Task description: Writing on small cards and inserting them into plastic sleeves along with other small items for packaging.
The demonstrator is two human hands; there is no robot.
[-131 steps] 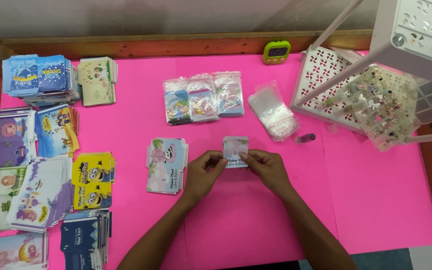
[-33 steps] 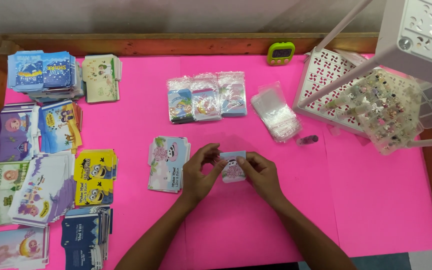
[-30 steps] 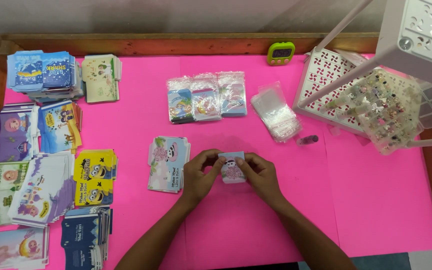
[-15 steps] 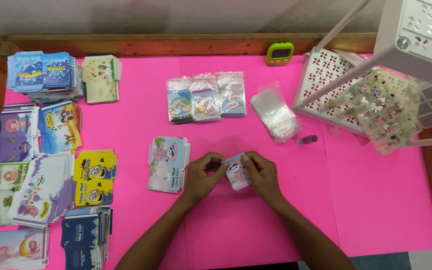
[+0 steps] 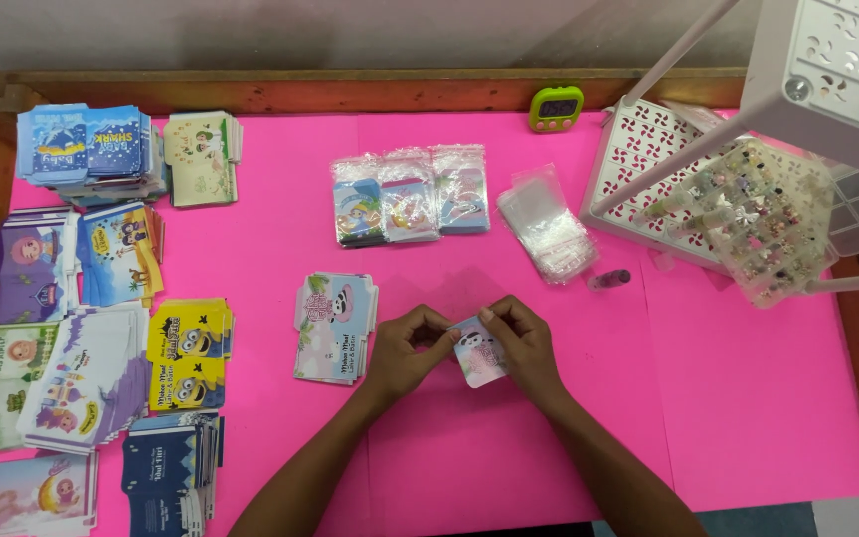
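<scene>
Both hands meet at the middle of the pink table [image 5: 748, 398] on a small pastel card [image 5: 479, 355] with a cartoon animal on it. My left hand [image 5: 405, 353] pinches the card's left edge. My right hand [image 5: 519, 343] grips its top and right side. The card is tilted and sits just above the tabletop. A small stack of matching pastel cards [image 5: 335, 313] lies just left of my left hand.
Three filled clear packets [image 5: 410, 194] and a pile of empty clear sleeves [image 5: 547, 224] lie farther back. Several stacks of printed cards [image 5: 82, 298] line the left side. A white perforated rack [image 5: 688, 149], a clear bead organiser [image 5: 768, 219], a small bottle [image 5: 610, 279] and a green timer [image 5: 556, 106] stand at right.
The hands brought the card a little nearer and lower on the table, then turned it so it now sits tilted between the fingers. The stacks and packets have not moved.
</scene>
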